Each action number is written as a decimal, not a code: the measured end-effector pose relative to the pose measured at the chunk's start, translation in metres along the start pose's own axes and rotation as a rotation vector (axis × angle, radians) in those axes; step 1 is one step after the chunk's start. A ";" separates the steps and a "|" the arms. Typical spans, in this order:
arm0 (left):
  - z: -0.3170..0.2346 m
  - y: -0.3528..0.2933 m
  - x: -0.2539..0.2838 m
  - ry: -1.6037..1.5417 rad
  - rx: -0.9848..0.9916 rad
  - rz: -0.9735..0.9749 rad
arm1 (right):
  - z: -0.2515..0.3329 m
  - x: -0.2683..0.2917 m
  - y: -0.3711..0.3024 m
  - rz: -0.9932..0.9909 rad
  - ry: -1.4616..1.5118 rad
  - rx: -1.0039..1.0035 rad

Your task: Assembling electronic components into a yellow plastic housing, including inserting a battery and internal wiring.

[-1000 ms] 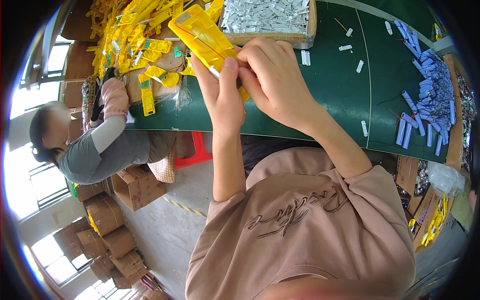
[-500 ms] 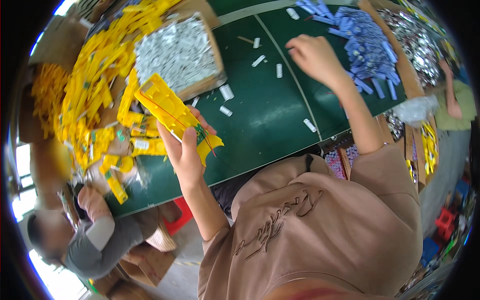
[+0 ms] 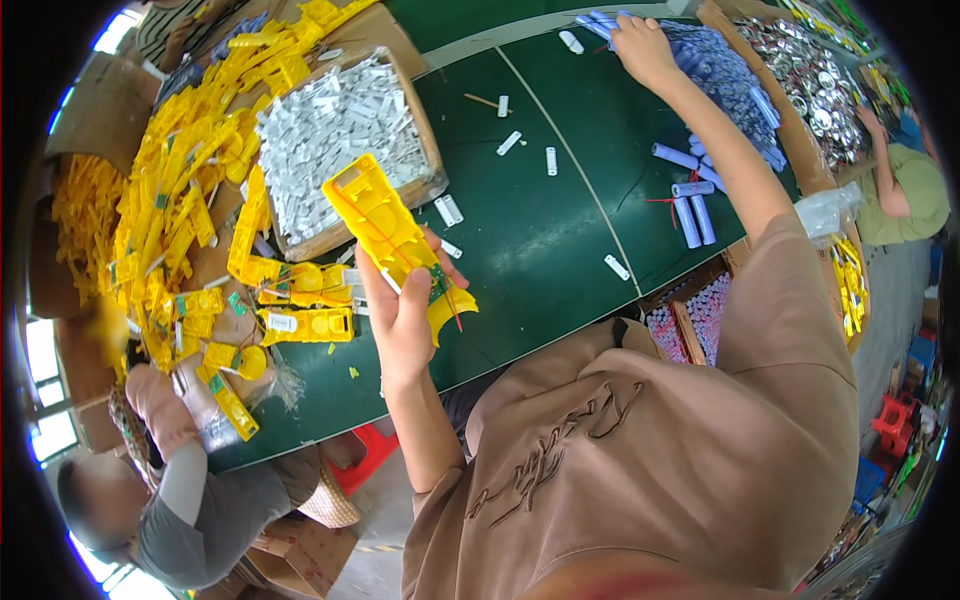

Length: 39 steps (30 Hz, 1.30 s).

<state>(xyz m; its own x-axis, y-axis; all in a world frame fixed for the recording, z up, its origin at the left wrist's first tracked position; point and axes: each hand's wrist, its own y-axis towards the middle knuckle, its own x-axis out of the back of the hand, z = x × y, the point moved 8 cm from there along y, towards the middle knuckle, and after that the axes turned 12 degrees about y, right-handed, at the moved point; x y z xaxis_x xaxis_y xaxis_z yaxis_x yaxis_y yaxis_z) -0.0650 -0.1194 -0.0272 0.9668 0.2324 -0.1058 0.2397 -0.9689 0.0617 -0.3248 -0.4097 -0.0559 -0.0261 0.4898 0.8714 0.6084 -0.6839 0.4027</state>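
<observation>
My left hand [image 3: 405,320] is closed around a long yellow plastic casing [image 3: 378,215], held tilted over the near part of the table. Its open side shows round recesses, a red wire running along it and a small green circuit board [image 3: 438,284] by my thumb. At the far right, my right hand [image 3: 645,48] reaches to the far end of a heap of blue cylindrical battery cells [image 3: 715,85]. Its fingers are bent down and drawn together beside the cells; whatever lies under the fingertips is hidden.
A cardboard box of small white plastic parts [image 3: 335,140] stands behind the casing. Yellow casings [image 3: 180,210] are heaped at left, where another person [image 3: 215,500] sits. Loose white pieces [image 3: 551,161] dot the green table [image 3: 520,260]. Shiny metal parts [image 3: 810,100] lie beyond the cells.
My right hand has moved farther away to the far end of the cell heap. The casing in my left hand has shifted slightly right and stands more upright.
</observation>
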 end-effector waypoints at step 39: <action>-0.009 -0.033 -0.023 0.183 -0.021 -0.013 | 0.250 0.198 -0.025 -0.280 1.528 0.095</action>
<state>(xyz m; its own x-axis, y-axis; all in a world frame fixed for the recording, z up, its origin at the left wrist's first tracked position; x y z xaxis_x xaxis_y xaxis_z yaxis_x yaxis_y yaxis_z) -0.0942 -0.0920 -0.0178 0.9631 0.2584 0.0755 0.2522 -0.9641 0.0827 -0.1472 -0.1603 0.0369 -0.8613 -0.4449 0.2456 0.4909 -0.6036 0.6282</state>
